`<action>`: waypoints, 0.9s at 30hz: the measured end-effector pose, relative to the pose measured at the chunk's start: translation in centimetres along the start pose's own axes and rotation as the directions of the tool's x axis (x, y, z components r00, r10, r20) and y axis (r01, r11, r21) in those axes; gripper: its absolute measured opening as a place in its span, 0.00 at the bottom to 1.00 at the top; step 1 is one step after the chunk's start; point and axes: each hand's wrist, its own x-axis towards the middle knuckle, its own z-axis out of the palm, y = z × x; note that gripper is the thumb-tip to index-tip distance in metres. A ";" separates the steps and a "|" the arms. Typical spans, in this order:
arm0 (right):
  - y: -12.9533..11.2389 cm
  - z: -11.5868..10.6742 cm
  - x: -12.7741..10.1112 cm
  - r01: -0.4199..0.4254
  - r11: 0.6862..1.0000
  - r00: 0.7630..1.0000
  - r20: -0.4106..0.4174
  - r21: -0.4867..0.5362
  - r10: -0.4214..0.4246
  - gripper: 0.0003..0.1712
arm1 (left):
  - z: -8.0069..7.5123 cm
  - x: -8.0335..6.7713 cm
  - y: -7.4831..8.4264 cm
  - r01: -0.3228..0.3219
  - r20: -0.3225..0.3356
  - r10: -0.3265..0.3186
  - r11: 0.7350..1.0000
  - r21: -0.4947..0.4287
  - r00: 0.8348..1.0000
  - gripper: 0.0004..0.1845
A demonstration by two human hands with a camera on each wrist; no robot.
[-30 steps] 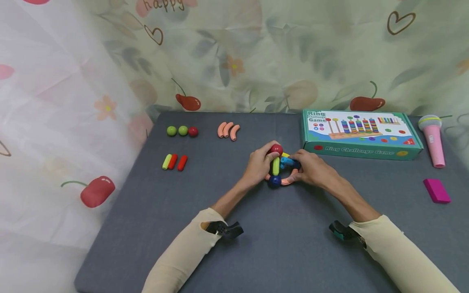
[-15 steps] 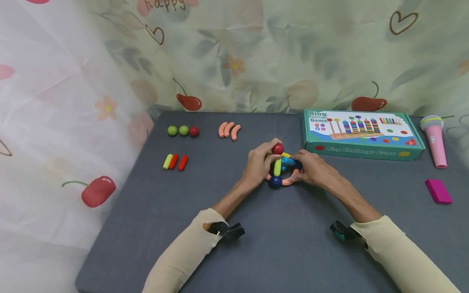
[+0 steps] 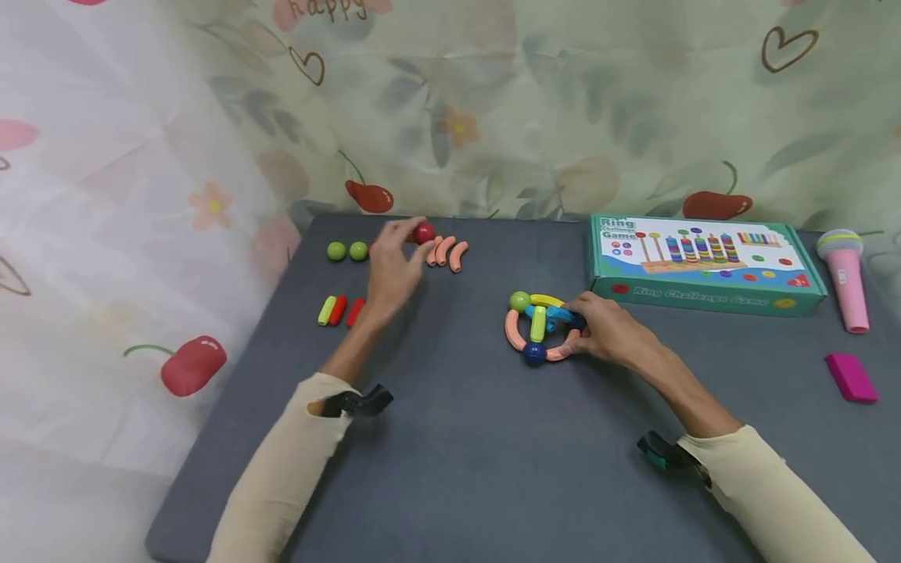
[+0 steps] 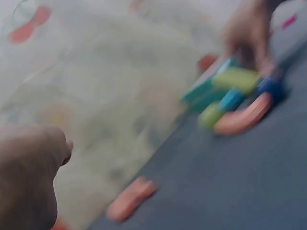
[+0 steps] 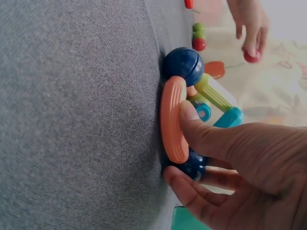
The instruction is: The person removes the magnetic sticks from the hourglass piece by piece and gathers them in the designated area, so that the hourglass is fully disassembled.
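My left hand [image 3: 396, 266] pinches a red ball [image 3: 424, 233] between thumb and fingertips, raised near the table's far edge. The right wrist view also shows the red ball [image 5: 252, 56] in those fingertips. My right hand [image 3: 611, 327] grips the right side of a ring built of balls and rods. Its thumb presses a curved orange rod [image 5: 172, 120], and its fingers curl by a dark blue ball [image 5: 194, 165]. Another dark blue ball [image 3: 534, 353] forms the near corner, a green ball [image 3: 520, 302] the far left one. A yellow-green rod [image 3: 538, 324] leans up from the near ball.
Several curved orange rods [image 3: 457, 256] lie just right of my left hand. Green balls [image 3: 336, 251] and short straight rods [image 3: 327, 310] lie to its left. A teal game box [image 3: 707, 266], pink toy microphone [image 3: 847, 281] and magenta block [image 3: 852, 378] sit on the right.
My left hand has lifted the red ball off the top of the yellow-green rod and carried it far left. My right hand stays on the ring.
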 end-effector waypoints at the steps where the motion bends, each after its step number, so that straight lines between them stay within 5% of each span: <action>1: 0.1 0.0 -0.1 0.001 1.000 1.000 0.000 0.000 -0.001 0.38 | -1.1 0.9 -1.1 0.018 -0.005 -0.018 0.999 0.036 1.000 0.22; 6: -0.1 0.4 -0.2 -0.006 1.000 1.000 0.011 0.007 0.006 0.39 | -6.2 4.9 -6.7 0.157 -0.048 -0.151 0.973 0.170 0.987 0.21; 11: -0.3 0.6 -0.2 -0.018 1.000 1.000 0.015 0.008 0.018 0.39 | -9.5 5.5 -10.2 0.309 -0.011 -0.313 0.930 0.197 0.950 0.21; 18: 0.1 0.2 -0.2 -0.012 1.000 1.000 -0.004 -0.003 0.011 0.39 | -11.0 3.4 -11.0 0.401 0.112 -0.434 0.886 0.232 0.894 0.21; 27: -0.1 0.1 -0.1 -0.003 1.000 1.000 -0.004 -0.009 0.003 0.39 | -10.6 1.4 -11.5 0.391 0.154 -0.456 0.861 0.324 0.876 0.20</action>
